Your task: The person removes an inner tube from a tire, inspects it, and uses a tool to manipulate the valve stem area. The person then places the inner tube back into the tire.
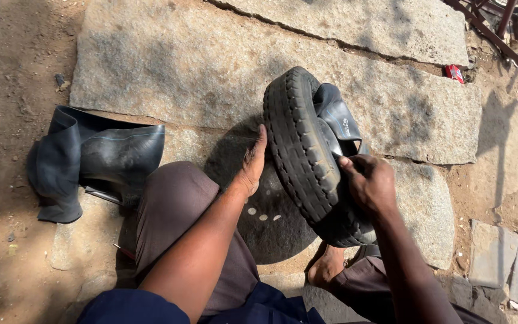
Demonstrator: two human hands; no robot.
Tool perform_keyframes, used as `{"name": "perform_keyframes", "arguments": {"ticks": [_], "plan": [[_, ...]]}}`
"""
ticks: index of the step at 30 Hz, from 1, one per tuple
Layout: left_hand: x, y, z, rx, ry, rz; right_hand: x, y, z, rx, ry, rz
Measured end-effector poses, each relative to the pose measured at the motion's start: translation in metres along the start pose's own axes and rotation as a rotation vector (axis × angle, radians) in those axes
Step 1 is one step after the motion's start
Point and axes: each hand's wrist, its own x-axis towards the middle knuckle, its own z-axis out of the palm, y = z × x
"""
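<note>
A small black tyre (300,144) stands upright on a granite slab (181,66) in front of me, with a black inner tube (335,114) bunched inside it and sticking out at the top. My left hand (250,165) presses flat against the tyre's left sidewall, fingers together. On the right side, my right hand (368,183) is closed on the tyre's rim edge where the tube enters. My knee (178,192) in brown trousers and my bare foot (326,264) sit just below the tyre.
A second, folded black inner tube (94,159) lies on the ground at the left. Bare dirt surrounds the slabs. A small red packet (454,72) and a rusty metal frame (487,27) sit at the top right. Smaller stone blocks (505,258) lie at the right.
</note>
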Motion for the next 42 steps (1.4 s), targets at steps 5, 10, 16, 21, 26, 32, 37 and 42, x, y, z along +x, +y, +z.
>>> {"name": "perform_keyframes", "arguments": {"ticks": [5,10,16,21,26,32,37,42], "plan": [[-0.056,0.023,0.084,0.264,-0.38,0.276,-0.025,0.085,-0.018,0.533,0.076,0.443],[-0.103,0.013,0.158,0.44,-0.404,0.372,-0.049,0.152,0.0,0.871,-0.001,0.504],[-0.097,-0.01,0.23,0.858,-0.482,0.382,-0.067,0.189,-0.047,1.09,0.046,0.328],[-0.052,0.007,0.213,0.85,-0.531,0.431,-0.03,0.174,-0.033,1.205,0.134,0.238],[-0.036,0.044,0.204,1.056,-0.669,0.286,-0.031,0.142,-0.013,1.411,0.186,0.219],[-0.078,0.063,0.219,0.926,-0.697,0.321,-0.051,0.12,-0.042,1.715,0.159,0.049],[-0.119,0.011,0.238,1.205,-0.437,0.688,-0.045,0.126,-0.041,1.759,0.28,0.034],[-0.115,0.004,0.246,1.253,-0.426,0.734,-0.051,0.136,-0.046,1.69,0.332,0.084]]}}
